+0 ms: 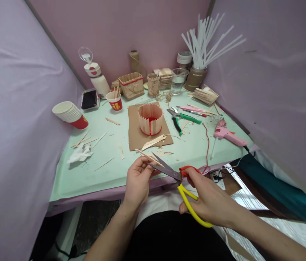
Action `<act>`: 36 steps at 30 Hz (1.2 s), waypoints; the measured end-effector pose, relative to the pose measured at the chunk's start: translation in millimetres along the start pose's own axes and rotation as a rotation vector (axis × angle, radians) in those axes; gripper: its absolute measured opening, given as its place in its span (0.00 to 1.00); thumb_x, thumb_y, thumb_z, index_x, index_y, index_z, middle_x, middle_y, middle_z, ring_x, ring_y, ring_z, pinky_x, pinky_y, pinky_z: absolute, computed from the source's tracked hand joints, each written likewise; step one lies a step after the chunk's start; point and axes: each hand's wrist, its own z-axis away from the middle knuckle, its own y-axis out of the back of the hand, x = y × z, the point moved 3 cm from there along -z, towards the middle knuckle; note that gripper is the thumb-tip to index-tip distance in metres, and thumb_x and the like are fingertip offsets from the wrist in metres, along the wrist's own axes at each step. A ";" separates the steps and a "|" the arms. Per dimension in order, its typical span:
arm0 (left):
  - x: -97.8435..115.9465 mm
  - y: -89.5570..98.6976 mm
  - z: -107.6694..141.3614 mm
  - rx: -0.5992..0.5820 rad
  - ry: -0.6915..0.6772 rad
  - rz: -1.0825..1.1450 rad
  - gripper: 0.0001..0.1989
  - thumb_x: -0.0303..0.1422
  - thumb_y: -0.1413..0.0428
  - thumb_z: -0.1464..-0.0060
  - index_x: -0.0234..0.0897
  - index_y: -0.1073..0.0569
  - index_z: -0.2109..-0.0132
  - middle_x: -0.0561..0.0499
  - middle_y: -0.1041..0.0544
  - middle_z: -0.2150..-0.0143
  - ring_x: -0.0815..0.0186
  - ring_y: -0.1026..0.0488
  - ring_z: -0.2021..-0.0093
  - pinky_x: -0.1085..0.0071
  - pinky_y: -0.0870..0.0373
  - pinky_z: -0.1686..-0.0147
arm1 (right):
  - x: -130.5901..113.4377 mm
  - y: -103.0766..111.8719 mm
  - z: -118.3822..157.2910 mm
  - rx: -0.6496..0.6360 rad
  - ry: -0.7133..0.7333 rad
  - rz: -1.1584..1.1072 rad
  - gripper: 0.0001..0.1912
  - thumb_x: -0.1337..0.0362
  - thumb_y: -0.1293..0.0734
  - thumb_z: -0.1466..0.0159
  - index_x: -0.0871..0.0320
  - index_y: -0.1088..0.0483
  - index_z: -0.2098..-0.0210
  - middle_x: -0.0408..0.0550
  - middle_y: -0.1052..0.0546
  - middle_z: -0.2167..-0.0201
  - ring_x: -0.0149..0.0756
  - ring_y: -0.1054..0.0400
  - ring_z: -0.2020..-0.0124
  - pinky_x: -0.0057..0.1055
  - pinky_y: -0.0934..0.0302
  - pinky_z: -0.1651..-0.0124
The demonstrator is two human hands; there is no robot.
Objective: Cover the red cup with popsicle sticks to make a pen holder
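Observation:
Pinched in the fingers of my left hand (pixel 138 179) is a thin wooden stick (pixel 149 157), held at the table's front edge. My right hand (pixel 209 199) grips a pair of scissors (pixel 175 174) with one red and one yellow handle. The scissor blades stand apart, with the stick's end between them, close to my left fingertips. Just beyond, a round cup-like form of upright wooden strips (pixel 150 119) with a red base stands on a cardboard sheet (pixel 134 134). Several cut strips (pixel 154 141) lie on the cardboard's front part.
Green-handled pliers (pixel 187 117) and a pink glue gun (pixel 229 134) lie to the right. Stacked paper cups (pixel 70 114) and a crumpled tissue (pixel 80 154) are at the left. Along the back stand a bottle (pixel 98 81), a woven-looking box (pixel 131 87) and a water cup (pixel 178 83).

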 end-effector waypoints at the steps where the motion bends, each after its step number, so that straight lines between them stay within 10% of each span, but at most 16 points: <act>1: 0.0 0.1 0.2 -0.003 0.000 0.000 0.10 0.33 0.37 0.54 0.33 0.30 0.69 0.53 0.27 0.71 0.73 0.29 0.70 0.76 0.27 0.68 | 0.1 -0.3 -0.2 -0.004 0.001 -0.001 0.35 0.47 0.26 0.54 0.54 0.41 0.53 0.48 0.29 0.58 0.41 0.33 0.61 0.32 0.43 0.62; 36: -1.2 -9.9 14.5 -0.012 0.140 0.049 0.12 0.32 0.33 0.60 0.32 0.27 0.70 0.53 0.23 0.72 0.73 0.26 0.73 0.78 0.26 0.72 | 11.8 -11.3 16.1 -0.023 -0.031 0.171 0.18 0.49 0.34 0.42 0.53 0.43 0.65 0.41 0.29 0.77 0.38 0.35 0.75 0.28 0.53 0.74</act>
